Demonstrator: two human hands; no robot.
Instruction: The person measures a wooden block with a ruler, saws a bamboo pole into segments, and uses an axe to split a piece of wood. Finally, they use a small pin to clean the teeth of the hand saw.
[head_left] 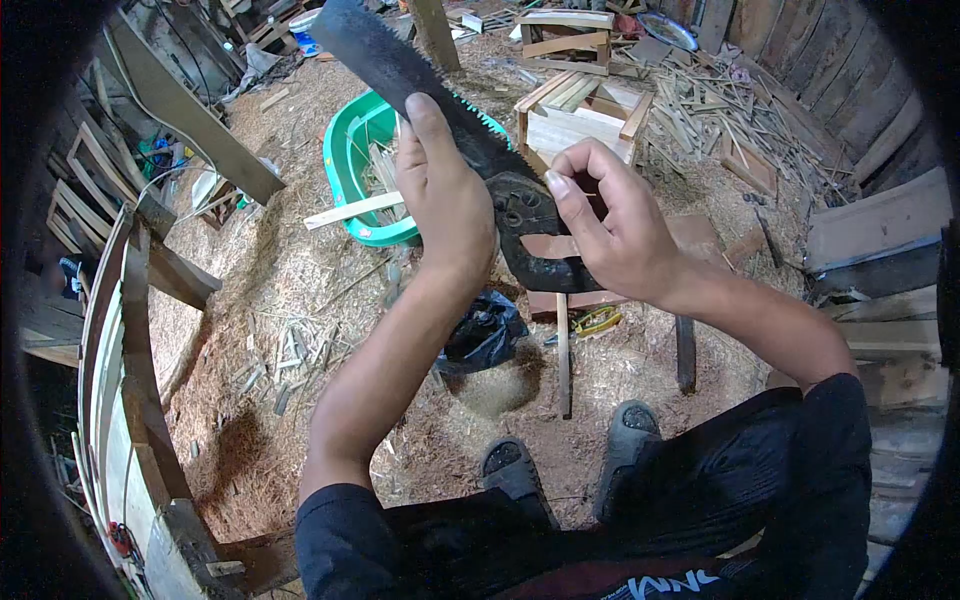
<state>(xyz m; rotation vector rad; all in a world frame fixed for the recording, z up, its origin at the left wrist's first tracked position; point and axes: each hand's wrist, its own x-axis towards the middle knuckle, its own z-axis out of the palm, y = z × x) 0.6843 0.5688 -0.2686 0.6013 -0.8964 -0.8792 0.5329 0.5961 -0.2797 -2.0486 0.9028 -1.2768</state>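
Observation:
A hand saw (pixel 455 125) with a dark, toothed blade and a black handle (pixel 525 235) is held up slantwise in front of me. My left hand (pixel 440 195) grips the blade from the left, its thumb lying along the near face and its fingers mostly hidden behind. Beside the handle, my right hand (pixel 615 225) is closed in a pinch, thumb and forefinger tips together near the heel of the blade. Whatever sits in that pinch, if anything, is too small to make out. The handle's lower end passes close to my right wrist.
Below the blade stands a green tub (pixel 370 235) with wood scraps. A black plastic bag (pixel 485 330) lies near my feet, beside a low wooden bench (pixel 690 235). Wooden frames (pixel 580 125) and a pile of sticks (pixel 745 125) are farther back. Shavings cover the floor (pixel 260 330).

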